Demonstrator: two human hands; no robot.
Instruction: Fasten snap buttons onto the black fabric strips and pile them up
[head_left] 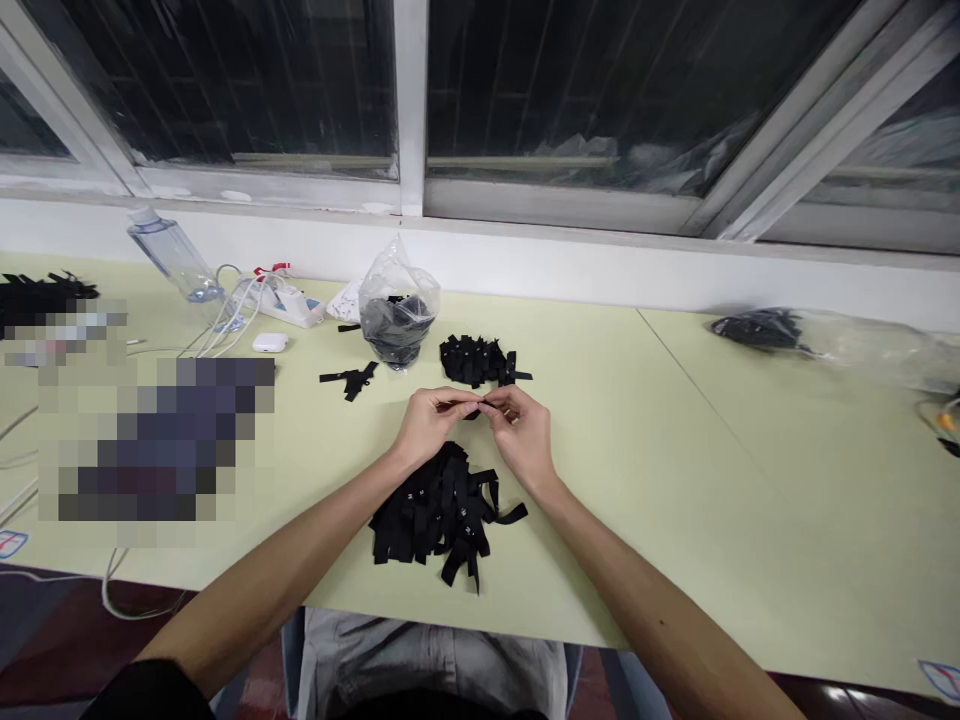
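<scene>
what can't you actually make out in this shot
- Head view: what the left hand and right hand pinch together is covered by the fingers.
- White marks on the black strips: too small to read.
- Left part of the table: pixelated blocks hide it.
- Bag contents: a dark, unclear mass.

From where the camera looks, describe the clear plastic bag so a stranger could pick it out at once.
On the pale green table, look toward the window sill, just beyond the two hands. The clear plastic bag stands upright, tied at the top, with dark pieces inside. Unlike the loose black piles around it, it is transparent and shiny.
</scene>
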